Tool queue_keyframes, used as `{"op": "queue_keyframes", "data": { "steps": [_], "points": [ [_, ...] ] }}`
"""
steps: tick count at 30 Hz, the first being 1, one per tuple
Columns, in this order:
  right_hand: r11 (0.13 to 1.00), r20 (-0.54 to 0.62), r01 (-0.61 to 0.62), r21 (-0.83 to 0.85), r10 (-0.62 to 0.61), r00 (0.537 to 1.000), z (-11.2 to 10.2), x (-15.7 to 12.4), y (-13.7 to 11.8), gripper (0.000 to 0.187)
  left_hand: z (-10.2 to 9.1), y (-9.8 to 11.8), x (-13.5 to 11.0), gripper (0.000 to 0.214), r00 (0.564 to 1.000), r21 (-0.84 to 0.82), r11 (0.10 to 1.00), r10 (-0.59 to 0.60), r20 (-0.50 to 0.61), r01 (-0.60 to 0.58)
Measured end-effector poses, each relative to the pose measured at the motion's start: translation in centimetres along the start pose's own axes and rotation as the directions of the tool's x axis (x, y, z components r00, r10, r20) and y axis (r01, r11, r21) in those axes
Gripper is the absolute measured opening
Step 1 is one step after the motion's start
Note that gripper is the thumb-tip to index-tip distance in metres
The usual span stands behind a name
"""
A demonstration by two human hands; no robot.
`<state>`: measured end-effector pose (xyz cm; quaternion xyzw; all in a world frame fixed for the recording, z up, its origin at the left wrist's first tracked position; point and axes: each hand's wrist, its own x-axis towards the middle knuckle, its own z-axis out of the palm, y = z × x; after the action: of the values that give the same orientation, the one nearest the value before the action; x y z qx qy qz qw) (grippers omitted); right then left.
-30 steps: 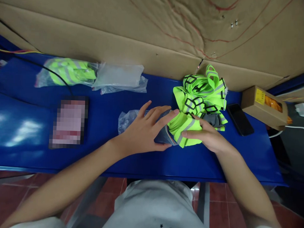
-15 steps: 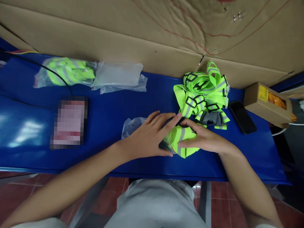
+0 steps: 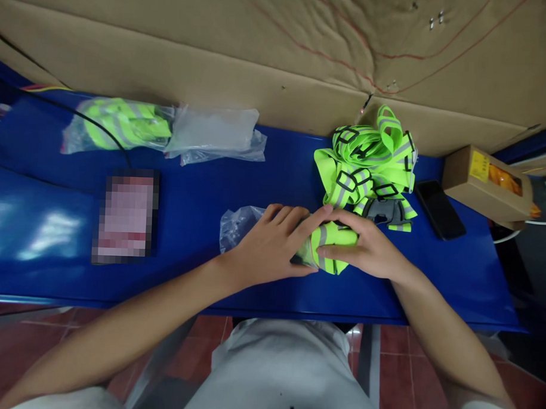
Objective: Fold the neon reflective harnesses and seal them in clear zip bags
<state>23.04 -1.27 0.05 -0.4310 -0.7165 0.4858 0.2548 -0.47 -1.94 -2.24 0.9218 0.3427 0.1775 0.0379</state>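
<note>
In the head view, my right hand (image 3: pixel 373 246) grips a folded bundle of neon yellow-green reflective strap (image 3: pixel 335 237) between thumb and fingers, at the table's front middle. A clear plastic bag (image 3: pixel 237 226) lies under my left hand (image 3: pixel 274 243), whose fingers close around the bag's mouth. The bundle's left end is inside that mouth; its right part sticks out. The fingertips of both hands meet above the bundle. My left palm hides most of the bag. Just behind my right hand lies a loose pile of similar straps (image 3: pixel 368 154) with black slides and a grey buckle (image 3: pixel 384 212).
Against the back panel lie a bagged strap bundle (image 3: pixel 127 125) and flat clear bags (image 3: pixel 215 134). A blurred-out device (image 3: pixel 126 216) with a black cable sits left on the blue table (image 3: pixel 188 195). To the right are a black phone (image 3: pixel 440 209) and a cardboard box (image 3: pixel 489 182).
My right hand has shifted a little left with the strap bundle, and less of the bundle shows outside the bag. My fingertips have come together. The view has shifted slightly.
</note>
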Motion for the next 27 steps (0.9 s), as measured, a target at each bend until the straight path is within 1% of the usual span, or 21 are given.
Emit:
{"op": "queue_keyframes", "data": {
  "steps": [2, 5, 7, 9, 11, 13, 15, 17, 18, 20, 22, 24, 27],
  "points": [
    [1.000, 0.031, 0.005, -0.014, -0.005, 1.000, -0.2, 0.0, 0.0, 0.041, 0.1, 0.3, 0.0, 0.118, 1.000, -0.038, 0.999, -0.006, -0.003, 0.006],
    [0.989, 0.045, 0.094, -0.118, -0.089, 0.995, -0.4, -0.1, -0.3, 0.043, 0.1, 0.7, 0.0, 0.117, 1.000, -0.055, 0.998, -0.016, -0.003, 0.016],
    [0.977, 0.048, 0.122, -0.176, -0.115, 0.992, -0.5, -0.1, -0.6, 0.043, 0.2, 0.9, 0.0, 0.116, 0.999, -0.044, 0.999, -0.033, -0.003, 0.033],
    [0.975, 0.018, 0.080, -0.207, -0.078, 0.997, -0.4, -0.1, -0.8, 0.038, 0.2, 1.1, 0.0, 0.117, 0.998, -0.038, 0.997, -0.068, -0.009, 0.067],
    [0.969, -0.044, 0.028, -0.247, -0.040, 0.998, -0.3, -0.2, -1.0, 0.033, 0.2, 1.3, 0.0, 0.119, 0.995, -0.036, 0.994, -0.102, -0.014, 0.101],
    [0.953, -0.082, 0.017, -0.303, -0.044, 0.996, -0.1, -0.3, -1.2, 0.032, 0.2, 1.4, 0.1, 0.121, 0.992, -0.031, 0.992, -0.124, -0.010, 0.124],
    [0.942, -0.084, 0.048, -0.333, -0.080, 0.993, 0.0, -0.4, -1.2, 0.041, 0.2, 1.3, 0.2, 0.122, 0.991, -0.020, 0.991, -0.133, 0.001, 0.133],
    [0.935, -0.059, 0.115, -0.337, -0.143, 0.988, 0.1, -0.5, -1.3, 0.049, 0.1, 1.1, 0.3, 0.119, 0.990, -0.026, 0.990, -0.140, 0.009, 0.140],
    [0.930, -0.057, 0.148, -0.336, -0.177, 0.983, 0.2, -0.6, -1.3, 0.046, 0.1, 1.0, 0.3, 0.116, 0.990, -0.041, 0.989, -0.144, 0.011, 0.144],
    [0.921, -0.068, 0.192, -0.339, -0.227, 0.972, 0.4, -0.5, -1.3, 0.029, 0.0, 0.9, 0.3, 0.113, 0.988, -0.102, 0.983, -0.155, 0.013, 0.155],
    [0.925, -0.092, 0.200, -0.324, -0.241, 0.966, 0.5, -0.4, -1.2, 0.015, -0.1, 0.9, 0.3, 0.114, 0.985, -0.180, 0.969, -0.171, 0.020, 0.171],
    [0.932, -0.109, 0.203, -0.300, -0.245, 0.963, 0.4, -0.3, -1.1, 0.010, -0.1, 1.0, 0.2, 0.116, 0.980, -0.260, 0.945, -0.196, 0.036, 0.199],
    [0.917, -0.054, 0.259, -0.303, -0.288, 0.956, 0.2, -0.3, -0.9, 0.008, 0.0, 1.1, 0.1, 0.119, 0.968, -0.389, 0.887, -0.236, 0.084, 0.250]
  ]
}}
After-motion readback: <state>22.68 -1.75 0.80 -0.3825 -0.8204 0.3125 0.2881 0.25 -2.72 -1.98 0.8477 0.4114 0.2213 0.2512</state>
